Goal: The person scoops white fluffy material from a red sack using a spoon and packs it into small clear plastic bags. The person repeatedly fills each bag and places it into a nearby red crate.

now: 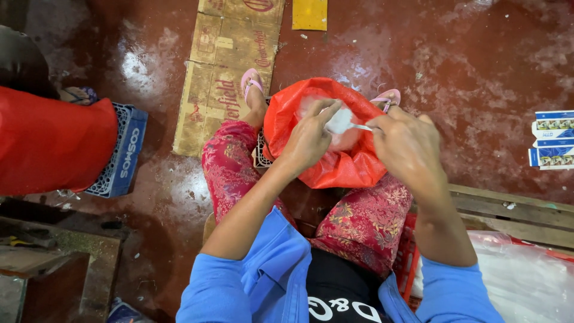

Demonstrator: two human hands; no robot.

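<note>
Red bag (pixel 335 164) is held between knees. White piece (pixel 339 121) is pinched by left hand (pixel 311 139); its thin end is gripped by right hand (pixel 406 143), fingers closed.

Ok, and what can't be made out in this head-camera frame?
- Contents of the red bag: only a whitish mass shows; the left hand covers part of the opening.
- The thin white piece in the right hand: too small to identify, and the fingers hide the grip.
- Person in the red garment: cut off by the left edge.
- Clear plastic at lower right: cut off by the frame corner.
</note>
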